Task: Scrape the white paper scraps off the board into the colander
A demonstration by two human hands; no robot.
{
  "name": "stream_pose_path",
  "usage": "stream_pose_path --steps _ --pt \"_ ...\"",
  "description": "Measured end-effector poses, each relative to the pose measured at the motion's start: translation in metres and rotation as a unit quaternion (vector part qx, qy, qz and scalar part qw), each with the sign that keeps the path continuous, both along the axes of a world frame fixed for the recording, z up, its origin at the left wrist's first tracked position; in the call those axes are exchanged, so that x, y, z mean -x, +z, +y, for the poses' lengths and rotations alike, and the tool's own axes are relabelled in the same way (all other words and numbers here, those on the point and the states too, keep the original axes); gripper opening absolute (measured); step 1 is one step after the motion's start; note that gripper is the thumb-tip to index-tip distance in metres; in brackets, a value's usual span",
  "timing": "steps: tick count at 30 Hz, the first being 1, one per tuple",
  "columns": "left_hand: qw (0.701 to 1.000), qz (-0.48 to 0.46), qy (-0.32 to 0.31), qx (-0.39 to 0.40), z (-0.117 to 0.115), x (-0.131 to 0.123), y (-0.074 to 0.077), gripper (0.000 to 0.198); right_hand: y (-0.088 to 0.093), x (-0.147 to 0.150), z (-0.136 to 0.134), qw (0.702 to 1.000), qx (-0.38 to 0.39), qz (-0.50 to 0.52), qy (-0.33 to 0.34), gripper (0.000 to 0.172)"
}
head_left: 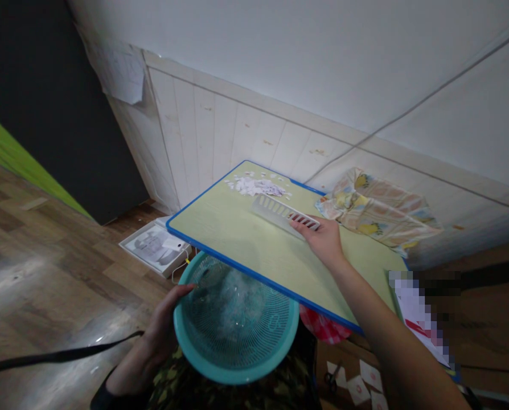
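Observation:
My left hand (163,319) grips the left rim of a turquoise plastic basket (286,347), its thumb over the edge. The basket rests at my lap, partly under the table's front edge, with clear and whitish material (239,299) inside that I cannot make out exactly. Over the table my right hand (323,239) is closed on the near end of a white slotted plastic strip (274,212). The strip's far end lies close to a pile of white paper scraps (254,186) on the yellow-green tabletop (220,222).
A crumpled patterned cloth (374,202) lies along the table's back right edge, by the wall. To the left, a box (152,247) sits on the floor. Lower right are scissors (332,380), small white cards (359,390) and red checked fabric (323,326).

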State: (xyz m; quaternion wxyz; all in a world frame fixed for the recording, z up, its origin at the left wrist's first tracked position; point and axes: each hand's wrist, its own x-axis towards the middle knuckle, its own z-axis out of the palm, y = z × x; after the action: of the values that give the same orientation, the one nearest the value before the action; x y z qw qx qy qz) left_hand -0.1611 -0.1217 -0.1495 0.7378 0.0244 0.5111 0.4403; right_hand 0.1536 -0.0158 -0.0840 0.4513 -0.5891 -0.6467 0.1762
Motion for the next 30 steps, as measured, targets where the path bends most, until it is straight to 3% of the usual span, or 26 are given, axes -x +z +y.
stream_pose_path --steps 5,8,22,30 --pt "1.0 -0.005 -0.002 -0.011 -0.001 0.002 -0.004 0.026 -0.005 0.016 0.041 0.999 0.001 -0.015 0.036 0.034" --pt "1.0 -0.014 -0.003 -0.007 -0.002 0.003 -0.005 0.027 -0.009 0.02 0.046 0.999 0.011 -0.023 0.043 0.033" --pt "1.0 -0.001 -0.009 -0.003 -0.001 0.001 -0.002 0.027 0.009 -0.003 -0.048 0.996 0.05 -0.003 0.069 0.031" --pt "1.0 0.005 -0.022 0.007 -0.002 -0.009 0.004 0.028 0.014 -0.008 -0.081 0.998 0.02 -0.033 0.046 0.02"
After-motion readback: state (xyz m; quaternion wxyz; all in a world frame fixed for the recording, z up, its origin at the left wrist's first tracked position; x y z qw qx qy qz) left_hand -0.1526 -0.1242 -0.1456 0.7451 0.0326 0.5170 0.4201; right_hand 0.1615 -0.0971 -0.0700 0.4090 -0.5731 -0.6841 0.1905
